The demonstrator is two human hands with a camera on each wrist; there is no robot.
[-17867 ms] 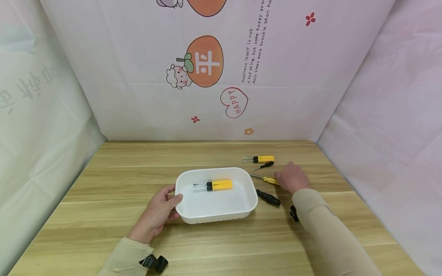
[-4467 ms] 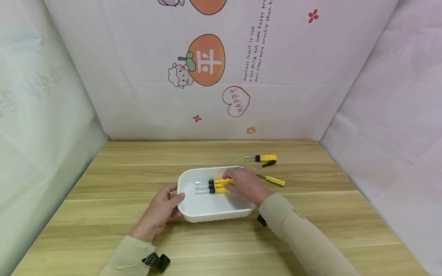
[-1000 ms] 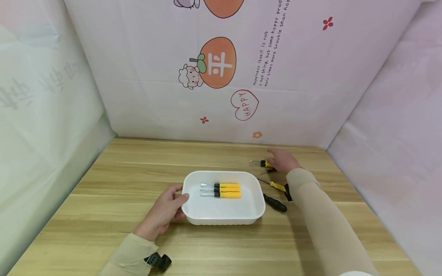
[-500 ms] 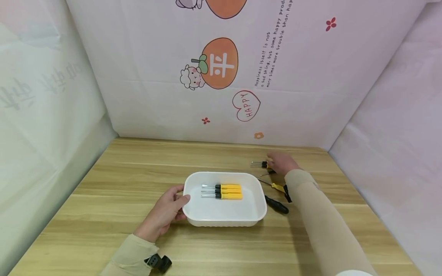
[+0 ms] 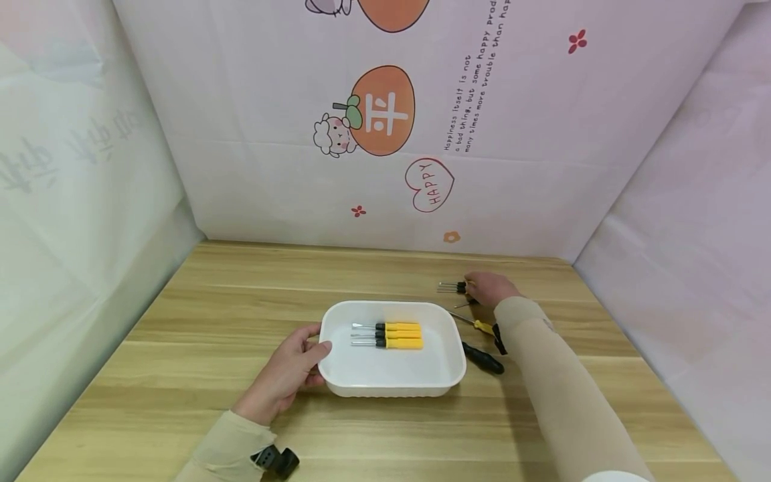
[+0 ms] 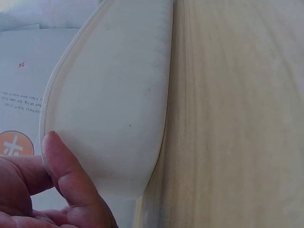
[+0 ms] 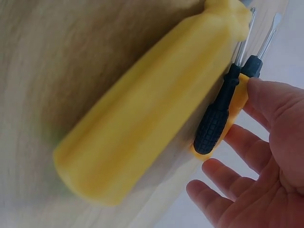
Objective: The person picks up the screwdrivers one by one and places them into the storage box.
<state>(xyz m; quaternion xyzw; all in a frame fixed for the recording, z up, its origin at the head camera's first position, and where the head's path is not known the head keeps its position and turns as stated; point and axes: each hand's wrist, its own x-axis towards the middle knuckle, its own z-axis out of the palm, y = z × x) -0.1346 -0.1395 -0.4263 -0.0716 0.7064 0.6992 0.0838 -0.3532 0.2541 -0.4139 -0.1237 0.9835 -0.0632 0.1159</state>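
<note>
My left hand [image 5: 286,368] grips the left end of a white plastic tray [image 5: 391,367], thumb over the rim. Inside lie three yellow-and-black screwdrivers [image 5: 403,335], side by side, tips pointing left. Toward the back right, my right hand [image 5: 492,289] is at a group of yellow-and-black screwdrivers [image 5: 460,288], partly covering them. In the right wrist view, thumb and forefinger pinch the yellow handle of one screwdriver [image 7: 241,92]. Just beside it lies a small black screwdriver [image 7: 213,118]. A larger yellow screwdriver [image 7: 147,104] fills the near part of that view.
Between the tray and my right forearm lies the yellow screwdriver [image 5: 484,327], its handle end hidden by the wrist strap. A thick black-handled screwdriver [image 5: 484,359] touches or nearly touches the tray's right side. White printed sheets [image 5: 271,187] wall the wooden table [image 5: 241,294].
A third screwdriver has joined the two seen in the tray earliest. Over the last second my right hand has lowered onto the back group. The left hand keeps its hold on the tray.
</note>
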